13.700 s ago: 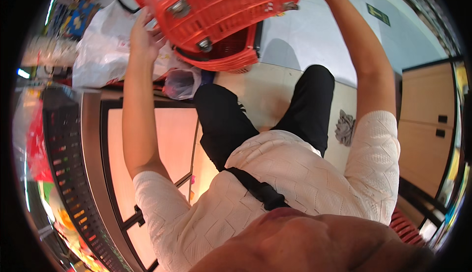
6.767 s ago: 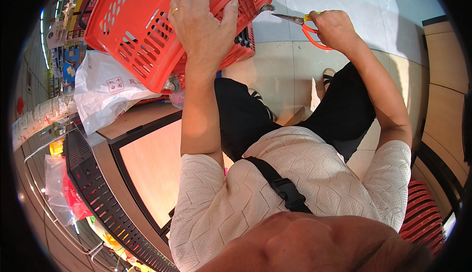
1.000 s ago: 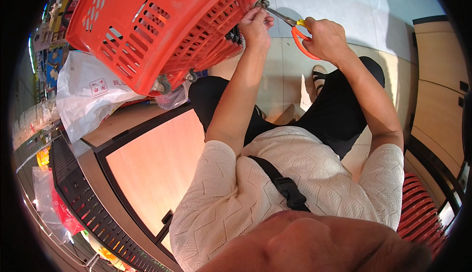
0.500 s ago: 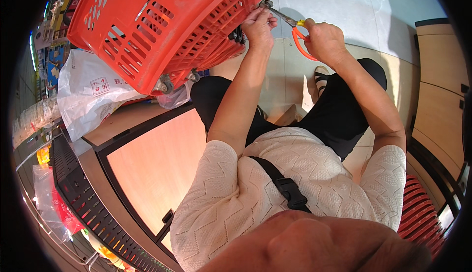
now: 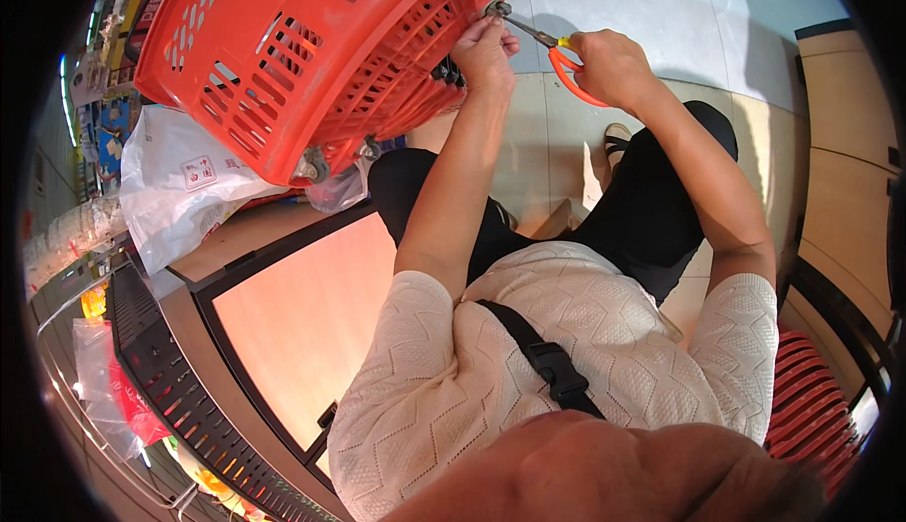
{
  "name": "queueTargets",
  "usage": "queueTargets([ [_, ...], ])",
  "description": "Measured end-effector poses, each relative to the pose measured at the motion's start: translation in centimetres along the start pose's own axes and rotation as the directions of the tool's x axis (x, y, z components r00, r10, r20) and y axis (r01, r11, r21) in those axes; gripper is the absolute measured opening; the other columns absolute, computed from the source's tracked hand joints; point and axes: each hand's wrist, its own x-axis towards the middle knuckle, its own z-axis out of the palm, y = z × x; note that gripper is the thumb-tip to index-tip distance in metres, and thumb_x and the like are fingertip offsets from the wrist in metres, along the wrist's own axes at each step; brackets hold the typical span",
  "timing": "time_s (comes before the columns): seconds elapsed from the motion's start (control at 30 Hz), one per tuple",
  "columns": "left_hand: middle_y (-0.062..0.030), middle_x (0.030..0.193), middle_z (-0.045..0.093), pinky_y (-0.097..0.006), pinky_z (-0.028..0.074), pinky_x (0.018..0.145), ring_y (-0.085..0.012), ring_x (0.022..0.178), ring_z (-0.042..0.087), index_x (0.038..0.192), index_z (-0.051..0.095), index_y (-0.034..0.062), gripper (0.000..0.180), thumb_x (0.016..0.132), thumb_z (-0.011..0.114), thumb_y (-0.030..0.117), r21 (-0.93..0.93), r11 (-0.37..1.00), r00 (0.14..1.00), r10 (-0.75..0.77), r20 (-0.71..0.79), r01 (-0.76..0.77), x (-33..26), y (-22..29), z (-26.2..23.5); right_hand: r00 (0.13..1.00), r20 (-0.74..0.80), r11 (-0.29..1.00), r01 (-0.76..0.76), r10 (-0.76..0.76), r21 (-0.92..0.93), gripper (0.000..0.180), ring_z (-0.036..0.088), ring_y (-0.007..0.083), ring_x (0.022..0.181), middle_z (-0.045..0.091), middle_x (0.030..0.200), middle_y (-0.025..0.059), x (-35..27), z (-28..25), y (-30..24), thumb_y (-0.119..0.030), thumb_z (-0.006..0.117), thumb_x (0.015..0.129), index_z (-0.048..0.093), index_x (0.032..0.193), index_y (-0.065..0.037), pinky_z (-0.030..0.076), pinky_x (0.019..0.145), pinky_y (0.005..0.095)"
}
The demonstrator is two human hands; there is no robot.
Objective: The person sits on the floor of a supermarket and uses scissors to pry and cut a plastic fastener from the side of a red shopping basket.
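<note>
A red plastic shopping basket (image 5: 326, 59) is tipped on its side, its small caster wheels facing me. My left hand (image 5: 484, 55) is closed in a pinch beside one grey caster (image 5: 497, 9) at the basket's lower edge. What lies between its fingertips is too small to make out. In my right hand (image 5: 612, 67) are scissors (image 5: 572, 76) with orange and yellow handles, gripped by the handles. Their metal blades point left, with the tips at that same caster. Another caster (image 5: 310, 165) sits at the basket's near corner.
Below the basket lie a white plastic bag (image 5: 179, 182) and a wooden cabinet (image 5: 302, 319) with a black frame. A black slatted rack (image 5: 179, 390) runs along the left. Wooden cabinets (image 5: 845, 182) and a red slatted stool (image 5: 812, 399) stand at the right.
Both hands, the scissors and the basket's caster end sit slightly further left in the picture. The scissors' tips stay at the caster and both grips look the same.
</note>
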Motion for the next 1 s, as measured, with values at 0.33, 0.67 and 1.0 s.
queueTargets([
  [0.33,-0.0047,0.062,0.057,-0.027,0.045,0.044,-0.0156,0.047,0.055,0.084,0.061,-0.0007,0.006,0.082,0.065,0.002,0.058,0.998,1.0,-0.025,-0.015,0.025,0.1,0.6,0.0,0.999,0.038,0.999,0.009,-0.01,0.034,0.019,0.063,0.034,0.076,0.065,0.077,0.0176,0.3,-0.3,0.0,-0.009,0.061,0.075,0.065,0.092,-0.001,0.05,0.066,0.0417],
  [0.67,-0.0046,0.061,0.056,-0.026,0.044,0.043,-0.0154,0.047,0.054,0.082,0.061,-0.0007,0.003,0.082,0.063,0.001,0.081,0.997,1.0,-0.01,0.006,0.009,0.2,0.3,-0.1,0.998,-0.006,0.995,0.056,-0.056,-0.078,0.022,0.064,0.0327,0.078,0.066,0.08,0.0168,0.2,0.3,0.6,-0.009,0.061,0.076,0.065,0.096,-0.002,0.051,0.067,0.0407],
  [1.0,-0.0038,0.06,0.054,-0.025,0.043,0.042,-0.0141,0.045,0.052,0.081,0.06,-0.0013,0.005,0.084,0.063,0.002,0.102,0.995,1.0,0.003,0.004,-0.004,-0.9,0.4,-0.7,0.998,0.027,0.998,0.05,-0.049,-0.04,0.013,0.065,0.0324,0.08,0.065,0.084,0.0156,-1.1,-0.5,-0.2,-0.005,0.06,0.074,0.064,0.086,-0.002,0.052,0.069,0.04],
])
